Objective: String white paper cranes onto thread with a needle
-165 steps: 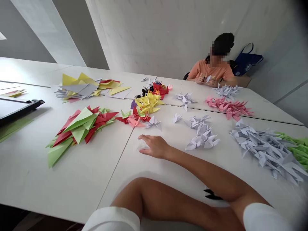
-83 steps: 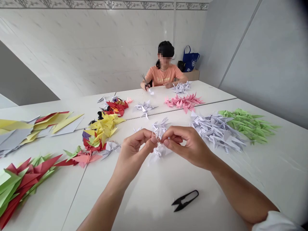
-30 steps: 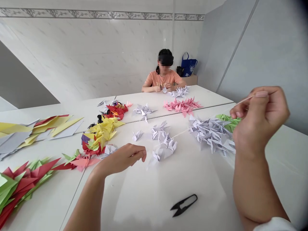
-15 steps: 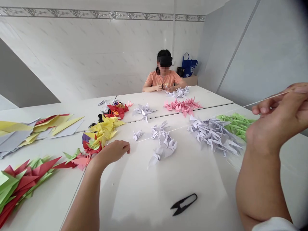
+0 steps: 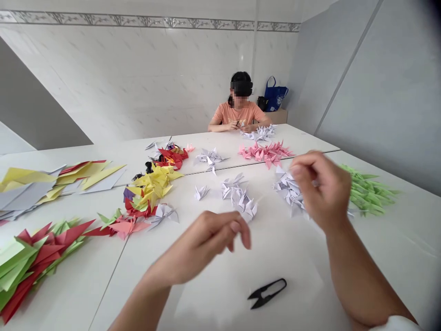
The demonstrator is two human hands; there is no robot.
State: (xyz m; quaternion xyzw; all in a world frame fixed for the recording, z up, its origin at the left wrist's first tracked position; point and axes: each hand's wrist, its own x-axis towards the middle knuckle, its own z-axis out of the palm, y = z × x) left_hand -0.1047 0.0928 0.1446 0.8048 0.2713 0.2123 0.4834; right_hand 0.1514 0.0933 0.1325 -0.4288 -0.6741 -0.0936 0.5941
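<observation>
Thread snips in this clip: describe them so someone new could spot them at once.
On the white table, look at the near side, below the person's left hand and right hand. The black thread snips lie there at an angle, the only black tool, apart from the paper cranes.

Indoor paper-craft workroom, though whether in a home or a small workshop impossible to tell. Glossy white tile wall (image 5: 138, 78) under a grey leaf-patterned frieze (image 5: 148, 21). Long white tabletops (image 5: 303, 294) set edge to edge, heaped with folded paper: pink origami cranes (image 5: 265, 154), pale lilac origami cranes (image 5: 241, 200), green origami cranes (image 5: 368, 195). Small black thread snips (image 5: 267, 293) nearby. At the far end, a seated person in an orange T-shirt (image 5: 237, 114), and a blue fabric tote bag (image 5: 275, 96) behind.
</observation>
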